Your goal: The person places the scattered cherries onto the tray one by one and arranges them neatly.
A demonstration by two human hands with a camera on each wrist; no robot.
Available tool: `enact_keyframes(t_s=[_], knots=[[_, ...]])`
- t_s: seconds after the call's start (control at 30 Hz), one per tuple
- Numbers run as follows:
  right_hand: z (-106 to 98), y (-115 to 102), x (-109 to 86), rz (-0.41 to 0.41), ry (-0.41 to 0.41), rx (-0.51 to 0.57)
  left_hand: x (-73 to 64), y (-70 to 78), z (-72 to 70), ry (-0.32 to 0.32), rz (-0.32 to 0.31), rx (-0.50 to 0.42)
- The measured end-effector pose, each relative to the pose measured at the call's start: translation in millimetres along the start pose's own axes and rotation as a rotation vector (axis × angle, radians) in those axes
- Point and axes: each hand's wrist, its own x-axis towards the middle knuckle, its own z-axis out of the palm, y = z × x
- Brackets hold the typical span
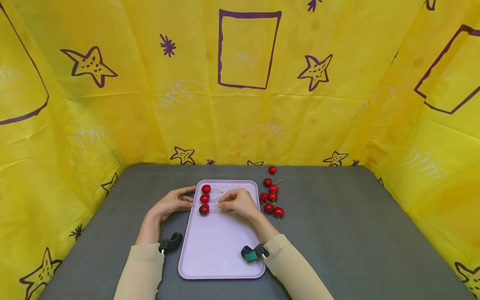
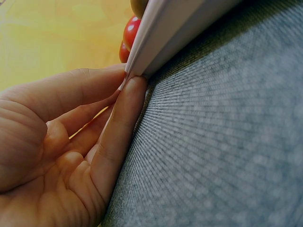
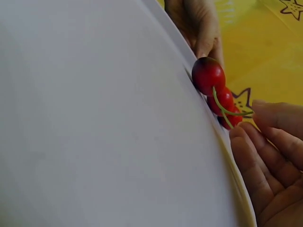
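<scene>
A pale lilac tray (image 1: pixel 221 254) lies on the dark cloth. On its upper left, three red cherries with green stems sit in a column: a top cherry (image 1: pixel 206 188), a middle cherry (image 1: pixel 204 198) and a darker bottom cherry (image 1: pixel 204 209). My right hand (image 1: pixel 240 203) is over the tray, thumb and fingertips pinching the end of the bottom cherry's stem (image 3: pixel 220 105). At the tray's left edge, my left hand (image 1: pixel 173 203) grips the rim (image 2: pixel 137 52) between its fingertips. In the right wrist view the cherries partly overlap one another.
Several loose cherries (image 1: pixel 268 208) lie in a cluster just right of the tray, and one cherry (image 1: pixel 272 170) lies farthest back. The dark grey table (image 1: pixel 348 225) meets a yellow patterned curtain (image 1: pixel 243 125) at the back and sides.
</scene>
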Motion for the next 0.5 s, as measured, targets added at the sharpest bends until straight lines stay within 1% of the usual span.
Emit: enact_keyframes(t_s=[0.2,0.33,0.5], knots=[[-4.2,-1.8,0.7,0.012,0.031,-0.033,-0.7,0.0,-0.6,-0.002,0.004,-0.002],[-10.1,-5.9,0.0,0.031,0.044,-0.015,-0.3,-0.7,-1.0,-0.004,0.005,-0.004],[-23.0,-14.1,-4.2,0.007,0.066,0.002,0.4,-1.4,-1.0,-0.006,0.007,-0.007]])
